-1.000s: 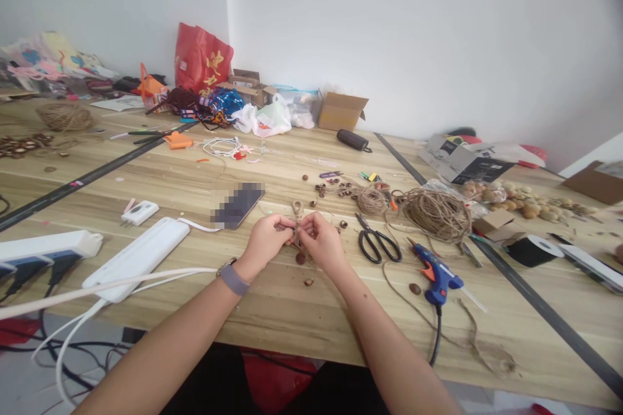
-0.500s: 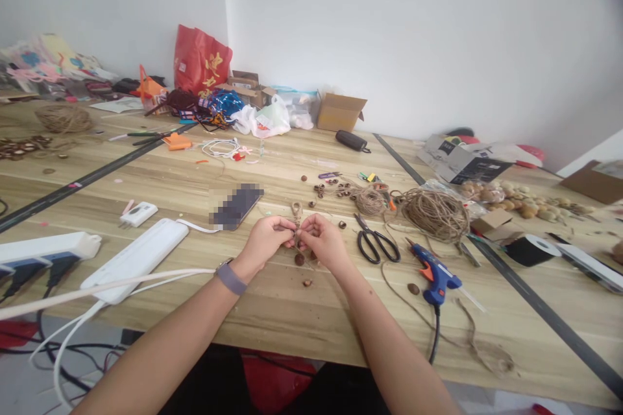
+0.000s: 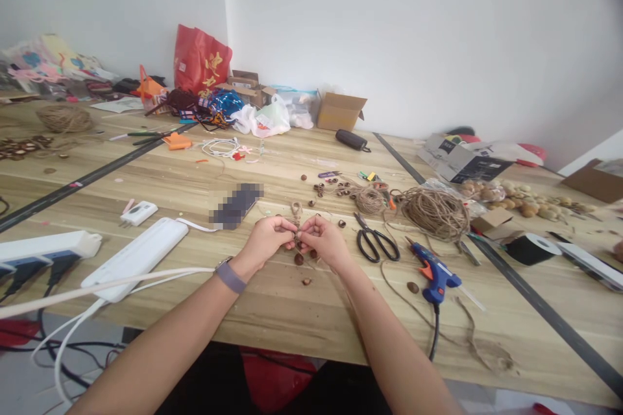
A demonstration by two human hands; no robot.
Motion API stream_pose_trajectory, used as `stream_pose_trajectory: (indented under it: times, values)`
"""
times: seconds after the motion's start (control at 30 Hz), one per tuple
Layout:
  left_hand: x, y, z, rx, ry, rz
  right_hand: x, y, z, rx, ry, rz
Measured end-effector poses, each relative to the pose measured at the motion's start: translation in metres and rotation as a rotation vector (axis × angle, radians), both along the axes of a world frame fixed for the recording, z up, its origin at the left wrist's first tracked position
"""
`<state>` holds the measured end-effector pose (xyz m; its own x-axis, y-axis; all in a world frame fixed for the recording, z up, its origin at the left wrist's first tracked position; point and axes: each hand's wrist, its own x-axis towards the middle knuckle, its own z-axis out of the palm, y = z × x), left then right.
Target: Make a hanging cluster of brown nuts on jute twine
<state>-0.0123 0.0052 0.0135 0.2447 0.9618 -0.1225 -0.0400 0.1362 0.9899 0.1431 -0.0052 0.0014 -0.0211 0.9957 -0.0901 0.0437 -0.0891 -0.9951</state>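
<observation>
My left hand (image 3: 271, 238) and my right hand (image 3: 322, 240) meet over the middle of the table, both pinching a brown twine cord (image 3: 296, 209) between thumb and fingers. The cord's looped end sticks out beyond my fingertips; its knotted middle is mostly hidden by them. Small dark brown nut shells (image 3: 298, 259) hang or lie just below my fingers; I cannot tell whether they are tied on. A loose shell piece (image 3: 306, 282) lies nearer to me. Black-handled scissors (image 3: 376, 238) rest right of my right hand, and a blue glue gun (image 3: 439, 282) lies farther right.
A coil of twine (image 3: 435, 213) and a smaller twine ball (image 3: 370, 200) sit at the right. To the left are a phone (image 3: 237, 206), a white power bank-like block (image 3: 136, 259) and a power strip (image 3: 46, 254) with cables. Boxes and a red bag (image 3: 202, 61) stand along the wall.
Both hands stay at nearly the same spot, fingertips shifting slightly on the cord. Nothing else has visibly moved.
</observation>
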Motion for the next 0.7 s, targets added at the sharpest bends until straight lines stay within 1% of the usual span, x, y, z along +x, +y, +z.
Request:
stream_pose_trajectory:
  times: [0.37, 0.7]
  values:
    - [0.0003, -0.0002, 0.0009, 0.008, 0.015, -0.012, -0.0009, -0.0014, 0.0017, -0.022, 0.004, -0.013]
    - [0.0000, 0.0002, 0.0005, 0.001, 0.007, -0.012, -0.0021, -0.0023, -0.0031, 0.039, -0.040, -0.011]
